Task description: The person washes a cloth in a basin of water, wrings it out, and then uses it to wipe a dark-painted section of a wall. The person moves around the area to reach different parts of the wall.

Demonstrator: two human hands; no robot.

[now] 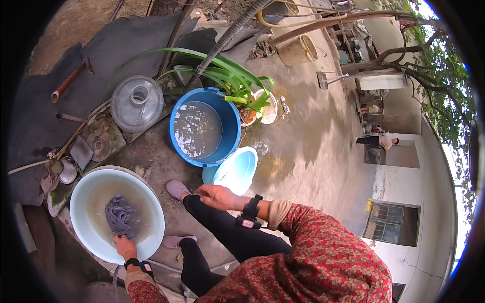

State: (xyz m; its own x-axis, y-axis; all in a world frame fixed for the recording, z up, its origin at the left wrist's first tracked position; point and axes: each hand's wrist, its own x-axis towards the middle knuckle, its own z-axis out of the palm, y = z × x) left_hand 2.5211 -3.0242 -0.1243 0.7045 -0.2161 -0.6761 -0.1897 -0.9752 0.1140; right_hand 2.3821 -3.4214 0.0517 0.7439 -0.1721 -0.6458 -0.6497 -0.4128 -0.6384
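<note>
A wet purple-grey cloth [122, 216] lies bunched in murky water inside a wide pale-blue basin [154, 227] at the lower left. My left hand [125, 247] reaches over the basin's rim, its fingers closed on the near end of the cloth and partly hidden by it. Above my dark-trousered leg is my right hand [218, 196], fingers loosely bent, with nothing seen in it. Just beyond that hand, a light-blue basin [246, 166] leans tilted against a deep blue tub [231, 140], which holds cloudy water. Both wrists wear black straps with small devices.
A clear plastic container [130, 113], a metal bowl [68, 170] and a ridged board [81, 151] lie beyond the basins. A leafy potted plant [242, 89] touches the tub's side. Farther off are a bucket [297, 49] and a person [379, 141] near a building.
</note>
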